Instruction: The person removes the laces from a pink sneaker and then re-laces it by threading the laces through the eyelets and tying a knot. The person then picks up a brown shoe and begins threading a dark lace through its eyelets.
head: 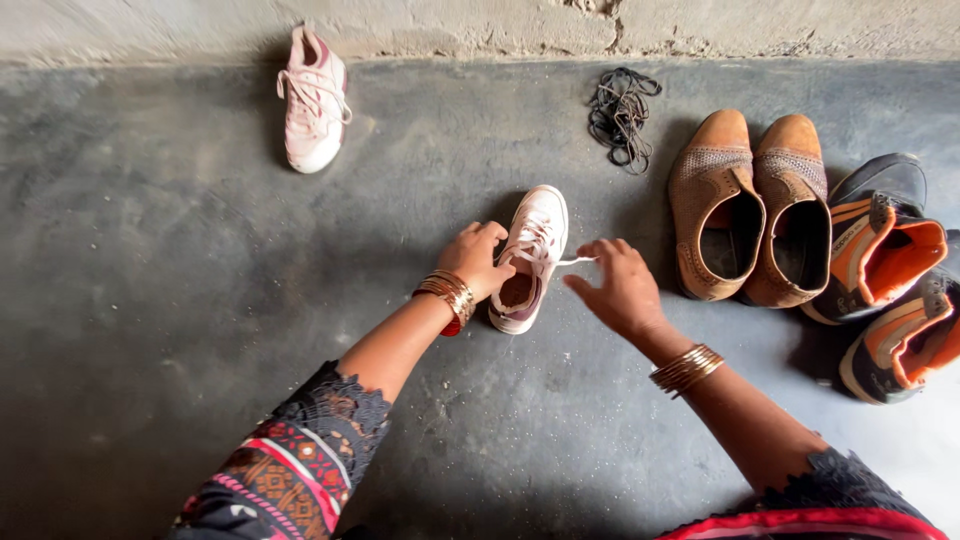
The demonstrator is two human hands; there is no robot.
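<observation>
Mid-floor (180, 260), white sneaker (528, 258) stands toe-far. Left hand (478, 260) grips its left rim; right hand (620, 290) pinches the lace (572, 261) pulled taut rightward. Tan brogues (755, 205) crowd just right, orange-black shoes (890, 280) beyond. Bare floor open left; second white sneaker (315, 100) and dark lace bundle (620, 115) near far wall (480, 25).

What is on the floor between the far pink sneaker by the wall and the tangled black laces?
Nothing: in the head view, only bare grey concrete floor lies between pink sneaker and black laces.

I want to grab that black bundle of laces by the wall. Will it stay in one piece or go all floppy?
The black laces would probably go floppy: they lie in a loose tangle of thin loops. They look light, and stray ends may dangle or snag.
</observation>
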